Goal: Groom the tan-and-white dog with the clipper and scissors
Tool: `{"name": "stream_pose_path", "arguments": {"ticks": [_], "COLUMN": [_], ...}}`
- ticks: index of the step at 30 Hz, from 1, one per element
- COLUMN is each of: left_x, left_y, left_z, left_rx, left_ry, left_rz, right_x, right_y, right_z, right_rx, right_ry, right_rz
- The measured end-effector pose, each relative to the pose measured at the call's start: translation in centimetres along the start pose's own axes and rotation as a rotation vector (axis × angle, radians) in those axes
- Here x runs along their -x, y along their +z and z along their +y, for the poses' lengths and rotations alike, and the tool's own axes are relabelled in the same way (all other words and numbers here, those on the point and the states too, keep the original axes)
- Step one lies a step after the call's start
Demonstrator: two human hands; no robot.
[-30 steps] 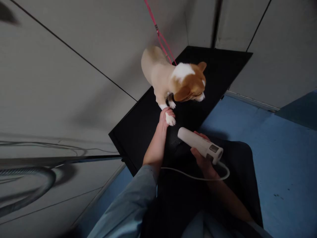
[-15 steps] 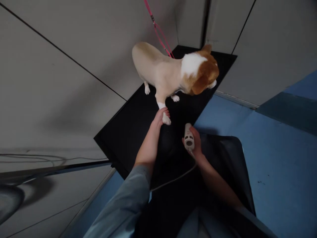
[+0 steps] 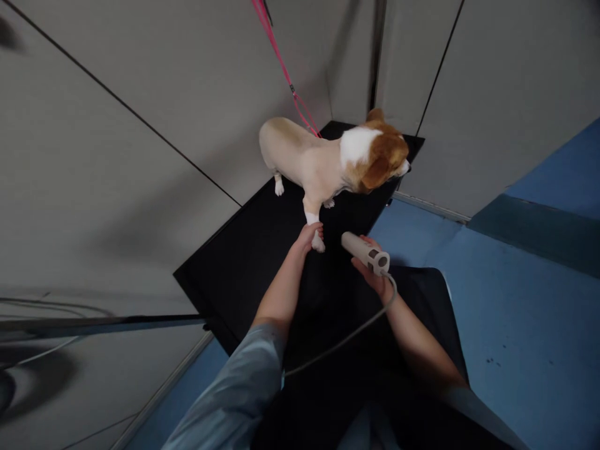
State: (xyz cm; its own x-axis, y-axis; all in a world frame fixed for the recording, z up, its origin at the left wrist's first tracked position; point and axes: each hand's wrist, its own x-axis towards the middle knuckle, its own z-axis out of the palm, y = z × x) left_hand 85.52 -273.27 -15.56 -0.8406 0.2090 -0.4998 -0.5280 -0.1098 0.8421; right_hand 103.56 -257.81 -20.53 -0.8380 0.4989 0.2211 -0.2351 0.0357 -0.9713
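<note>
A dog (image 3: 304, 150) with a close-cut tan body, white neck and brown head stands on a black table (image 3: 244, 256), its head turned to the right. My left hand (image 3: 311, 235) is closed round the dog's front leg just above the white paw (image 3: 318, 243). In my right hand (image 3: 374, 275) lies a white corded hair clipper (image 3: 360, 250), its cord end toward me and its front end pointing at the held paw, a short gap away. The clipper's blade is too dark to make out. Most fingers of my right hand are hidden behind the clipper.
A pink leash (image 3: 280, 56) runs from above down to the dog's back. The clipper's cord (image 3: 344, 340) loops across my front to the lower left. Grey walls (image 3: 140, 94) stand behind the table. A black chair-like shape (image 3: 429, 306) and blue floor (image 3: 525, 325) are at right.
The clipper has swung in my right hand, so its front end now points left toward the paw. My left hand still holds the leg. The view has shifted slightly.
</note>
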Motion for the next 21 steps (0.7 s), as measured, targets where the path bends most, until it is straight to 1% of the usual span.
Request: {"name": "stream_pose_path", "arguments": {"ticks": [2,4,5,6,7,8,9,10,12,13,15,17,19,21], "left_x": [0.3,0.6,0.8,1.1,1.3,1.7,2.1,2.6,3.8,4.4,5.9,7.3,8.6,9.6], "left_y": [-0.1,-0.4,-0.7,-1.0,-1.3,-1.5,-1.7,-1.8,-2.1,-2.4,-3.3,-4.9,-6.8,-8.8], "left_z": [0.2,0.6,0.9,1.2,1.4,1.6,1.8,1.8,1.6,1.4,1.0,0.7,0.6,0.6], "left_rx": [-0.011,-0.015,-0.016,-0.016,-0.015,-0.013,-0.009,-0.002,0.023,0.04,0.079,0.124,0.18,0.251], "left_ry": [-0.008,-0.012,-0.012,-0.011,-0.01,-0.011,-0.014,-0.021,-0.042,-0.058,-0.096,-0.136,-0.17,-0.187], "left_rz": [0.01,0.019,0.024,0.029,0.034,0.034,0.031,0.023,-0.001,-0.014,-0.032,-0.036,-0.037,-0.046], "right_x": [2.6,6.1,7.8,9.2,10.1,10.5,10.4,9.7,7.3,5.9,3.4,1.9,1.7,2.6], "right_y": [1.6,3.9,5.0,6.1,6.8,7.2,7.2,6.8,4.9,3.6,1.2,-0.4,-0.7,-0.1], "right_z": [-1.2,-1.8,-2.0,-2.1,-2.2,-2.5,-3.0,-3.6,-5.5,-6.5,-8.5,-9.8,-10.0,-9.6], "right_rx": [-0.15,-0.26,-0.267,-0.239,-0.193,-0.141,-0.096,-0.057,0.001,0.02,0.032,-0.01,-0.102,-0.176], "right_ry": [0.087,0.205,0.25,0.274,0.276,0.25,0.196,0.121,-0.076,-0.163,-0.293,-0.353,-0.358,-0.347], "right_rz": [-0.171,-0.385,-0.465,-0.49,-0.454,-0.368,-0.244,-0.109,0.118,0.176,0.248,0.29,0.285,0.247]}}
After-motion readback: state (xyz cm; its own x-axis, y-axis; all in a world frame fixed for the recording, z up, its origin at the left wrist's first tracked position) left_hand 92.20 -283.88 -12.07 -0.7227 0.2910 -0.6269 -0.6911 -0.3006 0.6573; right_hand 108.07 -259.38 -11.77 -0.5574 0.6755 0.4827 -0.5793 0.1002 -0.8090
